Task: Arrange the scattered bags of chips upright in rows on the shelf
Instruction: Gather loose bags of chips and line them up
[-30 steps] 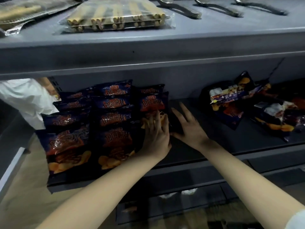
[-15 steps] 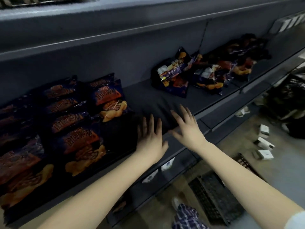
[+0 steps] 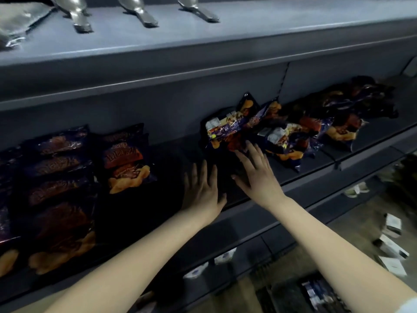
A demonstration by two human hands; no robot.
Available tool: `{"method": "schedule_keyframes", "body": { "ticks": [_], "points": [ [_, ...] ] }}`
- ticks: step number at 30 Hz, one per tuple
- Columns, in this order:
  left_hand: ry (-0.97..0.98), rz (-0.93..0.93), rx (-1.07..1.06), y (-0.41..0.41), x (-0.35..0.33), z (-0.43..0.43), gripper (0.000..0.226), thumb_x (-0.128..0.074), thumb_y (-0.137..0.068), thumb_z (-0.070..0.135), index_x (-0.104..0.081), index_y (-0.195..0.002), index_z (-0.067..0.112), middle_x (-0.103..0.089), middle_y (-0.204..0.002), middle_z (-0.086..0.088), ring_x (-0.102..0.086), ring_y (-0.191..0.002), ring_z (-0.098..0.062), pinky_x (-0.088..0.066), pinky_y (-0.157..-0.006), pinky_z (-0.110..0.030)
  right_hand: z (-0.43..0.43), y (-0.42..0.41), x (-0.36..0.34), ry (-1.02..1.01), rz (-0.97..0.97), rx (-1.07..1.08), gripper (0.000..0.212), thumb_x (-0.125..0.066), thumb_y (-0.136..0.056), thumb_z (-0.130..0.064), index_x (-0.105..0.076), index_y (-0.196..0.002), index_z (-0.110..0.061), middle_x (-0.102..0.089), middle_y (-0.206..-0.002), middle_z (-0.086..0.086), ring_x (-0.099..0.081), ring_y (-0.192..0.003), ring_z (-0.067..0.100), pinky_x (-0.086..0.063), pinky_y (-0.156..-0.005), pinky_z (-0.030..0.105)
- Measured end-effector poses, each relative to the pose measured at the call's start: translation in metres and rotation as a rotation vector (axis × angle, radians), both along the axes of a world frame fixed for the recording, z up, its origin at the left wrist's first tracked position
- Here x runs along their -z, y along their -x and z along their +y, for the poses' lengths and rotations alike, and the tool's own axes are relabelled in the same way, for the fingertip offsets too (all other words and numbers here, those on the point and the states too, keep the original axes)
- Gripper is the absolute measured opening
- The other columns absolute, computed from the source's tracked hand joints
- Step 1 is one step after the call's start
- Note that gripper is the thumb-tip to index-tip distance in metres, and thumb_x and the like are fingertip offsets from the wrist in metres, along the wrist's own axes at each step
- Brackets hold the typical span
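Where the grey metal shelf (image 3: pixel 316 177) lies in shadow, glossy dark-blue foil bags (image 3: pixel 58 177) printed with orange crisps stand in rows at its left end, overlapping like tiles: two in the row nearest the hands, four in the next, and more cut off by the frame's edge. At the right end a heap (image 3: pixel 293 134) of the same crinkled, shiny bags lies jumbled, some showing white labels; they are too tangled to count. Between rows and heap the left hand (image 3: pixel 202 190) is held flat over bare shelf, fingers straight and spread, grasping nothing. The right hand (image 3: pixel 257 175) is likewise released, fingers straight, tips at the edge of the heap's nearest bag; whether they touch it I cannot tell. On the smooth upper shelf (image 3: pixel 248 35) lie three metal spoons (image 3: pixel 137 10) with rounded bowls, beside a clear crinkled wrapper (image 3: pixel 18 19). Three small white boxes (image 3: pixel 392 247) lie on the floor (image 3: pixel 352 227) at the right
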State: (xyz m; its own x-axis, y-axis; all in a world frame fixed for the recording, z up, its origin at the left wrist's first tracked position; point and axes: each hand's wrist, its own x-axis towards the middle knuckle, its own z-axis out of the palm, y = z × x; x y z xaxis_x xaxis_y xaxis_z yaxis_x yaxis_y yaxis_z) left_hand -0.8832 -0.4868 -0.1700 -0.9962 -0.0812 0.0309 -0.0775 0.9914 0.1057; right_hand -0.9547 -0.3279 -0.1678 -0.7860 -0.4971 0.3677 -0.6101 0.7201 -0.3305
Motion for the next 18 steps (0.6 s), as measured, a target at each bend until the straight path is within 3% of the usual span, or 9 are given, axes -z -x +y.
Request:
{"method": "schedule_keyframes", "body": {
  "ticks": [4,8,10,14,16,18],
  "points": [
    [-0.005,0.046,0.002,0.033,-0.002,0.038,0.081,-0.039,-0.092,0.051,0.007,-0.149,0.017,0.012,-0.157,-0.011,0.011,-0.143,-0.033,0.006,-0.114,-0.049,0.032,0.029,-0.021,0.144,0.270,-0.045,0.050,-0.066,-0.087,-0.021,-0.052,-0.132,-0.005,-0.037,-0.147,0.019,-0.029,-0.139,0.034,-0.033,-0.110,0.051],
    [-0.057,0.142,-0.014,0.063,-0.014,0.074,0.090,-0.048,-0.090,0.048,0.014,-0.148,0.018,0.008,-0.158,-0.008,0.007,-0.144,-0.031,0.002,-0.114,-0.049,0.060,0.058,-0.037,0.194,0.423,-0.103,0.045,-0.067,-0.086,-0.022,-0.057,-0.127,-0.005,-0.045,-0.140,0.020,-0.035,-0.136,0.035,-0.034,-0.109,0.051],
    [-0.063,0.177,-0.021,0.076,-0.024,0.087,0.096,-0.051,-0.088,0.048,0.018,-0.146,0.017,0.009,-0.158,-0.007,0.008,-0.144,-0.031,0.000,-0.115,-0.049,0.073,0.071,-0.043,0.117,0.384,-0.092,0.055,-0.067,-0.084,-0.032,-0.053,-0.132,-0.010,-0.040,-0.145,0.016,-0.029,-0.139,0.036,-0.025,-0.113,0.053],
    [-0.069,0.205,-0.025,0.096,-0.037,0.106,0.100,-0.057,-0.086,0.047,0.017,-0.147,0.019,0.009,-0.158,-0.007,0.007,-0.144,-0.033,0.000,-0.114,-0.050,0.093,0.091,-0.038,-0.181,0.077,-0.010,0.083,-0.064,-0.077,-0.053,-0.026,-0.147,-0.031,-0.010,-0.159,0.004,-0.001,-0.144,0.038,-0.005,-0.117,0.054],
    [-0.058,0.181,-0.024,0.101,-0.037,0.112,0.101,-0.059,-0.085,0.046,0.016,-0.147,0.020,0.010,-0.158,-0.006,0.007,-0.143,-0.034,0.002,-0.114,-0.050,0.099,0.095,-0.031,-0.274,0.009,0.002,0.083,-0.063,-0.078,-0.052,-0.022,-0.147,-0.033,-0.004,-0.159,0.002,0.002,-0.144,0.039,-0.005,-0.116,0.055],
    [-0.034,0.136,-0.024,0.104,-0.033,0.117,0.100,-0.059,-0.086,0.044,0.018,-0.147,0.022,0.012,-0.158,-0.006,0.009,-0.143,-0.035,0.002,-0.114,-0.051,0.105,0.096,-0.025,-0.268,0.023,-0.014,0.076,-0.065,-0.080,-0.041,-0.029,-0.145,-0.032,-0.013,-0.157,0.004,-0.004,-0.143,0.040,-0.011,-0.115,0.056]
  ]
}}
